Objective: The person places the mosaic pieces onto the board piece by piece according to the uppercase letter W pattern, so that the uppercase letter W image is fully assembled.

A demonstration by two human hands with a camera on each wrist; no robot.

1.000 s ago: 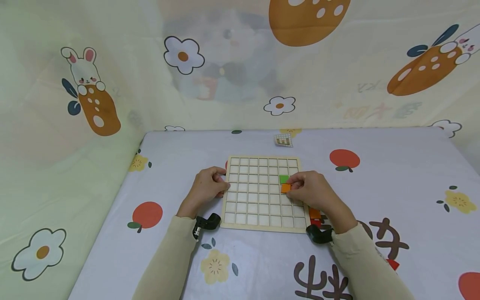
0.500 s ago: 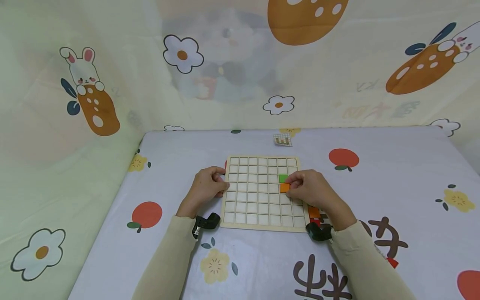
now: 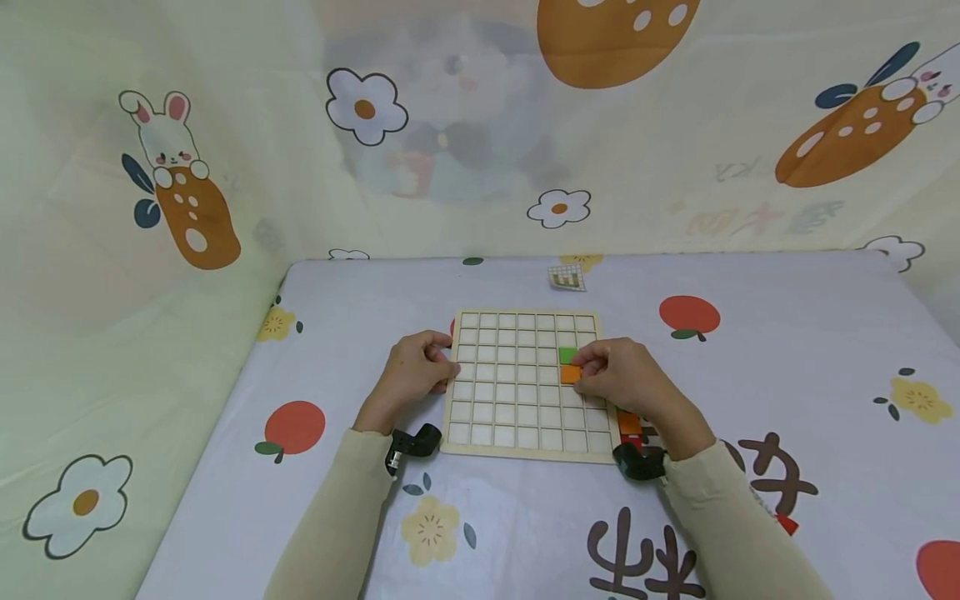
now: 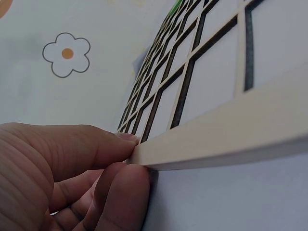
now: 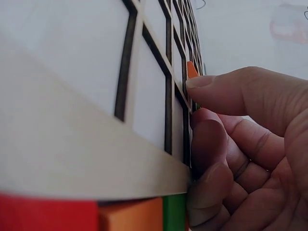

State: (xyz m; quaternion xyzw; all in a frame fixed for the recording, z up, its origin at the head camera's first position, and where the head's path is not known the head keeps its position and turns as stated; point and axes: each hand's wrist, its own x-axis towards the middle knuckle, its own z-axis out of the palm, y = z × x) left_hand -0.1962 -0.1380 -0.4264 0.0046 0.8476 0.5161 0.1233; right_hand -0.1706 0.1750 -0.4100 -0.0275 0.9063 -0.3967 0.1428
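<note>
A pale wooden grid board [image 3: 504, 413] lies on the table. My left hand [image 3: 411, 367] pinches its left edge, thumb on the frame and fingers at the side, as the left wrist view shows. My right hand [image 3: 624, 375] reaches over the board's right side. Between thumb and fingertips it holds an orange square tile [image 3: 570, 374] at a cell just below a green square tile [image 3: 567, 356]. In the right wrist view the orange tile [image 5: 192, 70] shows partly beyond the thumb, its far side hidden.
Orange [image 5: 132, 214], red [image 5: 45, 211] and green [image 5: 174, 211] pieces lie against the board's right side, partly under the right wrist. Another red piece [image 3: 787, 524] shows beside the right sleeve. A small card with a grid pattern [image 3: 566, 278] lies behind the board.
The orange tile has shifted slightly left and now lines up under the green tile. The left hand keeps its hold on the board's edge.
</note>
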